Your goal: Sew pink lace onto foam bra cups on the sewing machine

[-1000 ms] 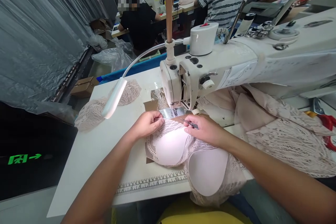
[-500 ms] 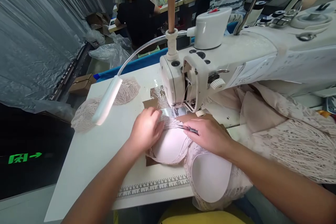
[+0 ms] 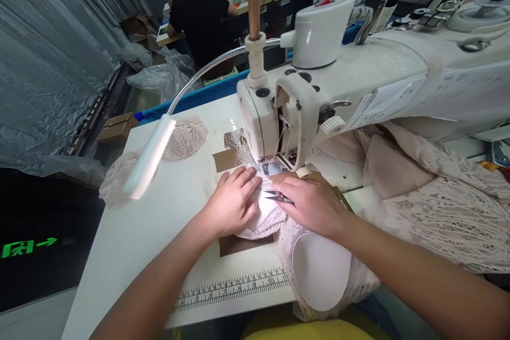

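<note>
My left hand (image 3: 233, 202) lies with its fingers spread on the pale pink lace bra piece (image 3: 265, 219), just in front of the sewing machine's needle area. Small dark thread snips (image 3: 280, 197) are in my right hand (image 3: 314, 202), their blades pointing left over the lace. The second padded cup (image 3: 322, 271) hangs over the table's front edge below my right forearm. Close behind both hands stands the white sewing machine head (image 3: 261, 122); the fabric edge under its foot is partly hidden.
A lit lamp (image 3: 149, 159) on a bent metal neck hangs over the left of the white table (image 3: 159, 239), near two lace pieces (image 3: 185, 138). Beige lace fabric (image 3: 446, 212) is heaped at the right. Two people sit or stand at the back.
My left hand has gone from curled fingers to lying flat and spread on the cup. The snips' blades show more apart. The view has shifted slightly.
</note>
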### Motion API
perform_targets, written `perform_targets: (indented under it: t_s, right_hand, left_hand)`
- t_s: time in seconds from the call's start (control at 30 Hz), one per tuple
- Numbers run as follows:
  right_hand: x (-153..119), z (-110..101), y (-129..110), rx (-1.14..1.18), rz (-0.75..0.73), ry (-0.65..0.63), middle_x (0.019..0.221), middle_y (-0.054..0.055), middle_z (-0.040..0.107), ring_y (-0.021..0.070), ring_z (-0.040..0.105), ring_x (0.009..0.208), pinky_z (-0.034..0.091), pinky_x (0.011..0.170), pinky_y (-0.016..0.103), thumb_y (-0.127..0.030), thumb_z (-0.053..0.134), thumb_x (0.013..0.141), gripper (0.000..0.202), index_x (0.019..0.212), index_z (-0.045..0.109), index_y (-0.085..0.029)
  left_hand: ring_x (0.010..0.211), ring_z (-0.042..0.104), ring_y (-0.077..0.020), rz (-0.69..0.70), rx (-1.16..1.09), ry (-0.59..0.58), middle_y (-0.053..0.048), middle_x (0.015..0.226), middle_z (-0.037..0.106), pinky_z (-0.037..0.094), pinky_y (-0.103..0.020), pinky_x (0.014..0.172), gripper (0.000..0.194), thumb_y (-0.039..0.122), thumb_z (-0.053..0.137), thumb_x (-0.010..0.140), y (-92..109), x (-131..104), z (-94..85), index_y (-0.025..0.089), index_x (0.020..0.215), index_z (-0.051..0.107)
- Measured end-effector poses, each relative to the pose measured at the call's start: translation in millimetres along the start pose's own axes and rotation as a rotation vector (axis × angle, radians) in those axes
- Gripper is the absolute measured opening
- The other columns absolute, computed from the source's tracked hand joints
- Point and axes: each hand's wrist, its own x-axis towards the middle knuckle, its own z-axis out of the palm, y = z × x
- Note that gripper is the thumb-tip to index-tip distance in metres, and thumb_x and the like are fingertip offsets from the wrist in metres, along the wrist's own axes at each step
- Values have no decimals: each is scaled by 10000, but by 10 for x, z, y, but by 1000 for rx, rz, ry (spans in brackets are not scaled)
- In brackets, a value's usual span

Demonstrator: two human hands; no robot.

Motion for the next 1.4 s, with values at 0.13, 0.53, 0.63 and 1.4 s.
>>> perform_targets:
  t_s: [0.13,0.53,0.63,1.4]
  right_hand:
    - [19,-11,-12,-20,24,-47,972,43,684,197,639,830,419,673,289,-214,553,832,214,1016,662,-209]
    - [36,86,-12,-83,64,-33,960,64,703,209,651,721,399,543,289,-258,588,804,291,1085,648,-219]
    - [44,96,-13,-97,77,-34,909,52,706,207,644,681,377,521,294,-248,585,797,334,1126,635,-229]
    - [-35,132,63,72,-176,36,709,9,595,124,497,621,281,535,237,-87,506,685,338,964,670,-183]
  left_hand:
    - [1302,317,-360,15,13,-5,-161,1410,391,317,-561,1052,568,226,481,801,-6,59,-14,94,1351,421]
    - [1145,456,-352,62,56,-2,-163,1170,557,363,-530,987,440,217,479,767,-102,194,-58,112,1189,545]
    - [1143,457,-353,82,58,4,-163,1171,552,368,-529,979,432,211,476,756,-113,232,-39,116,1170,555]
    - [754,556,-161,-630,-1472,241,-35,817,602,448,-246,693,346,504,563,860,-205,-272,-22,160,898,580]
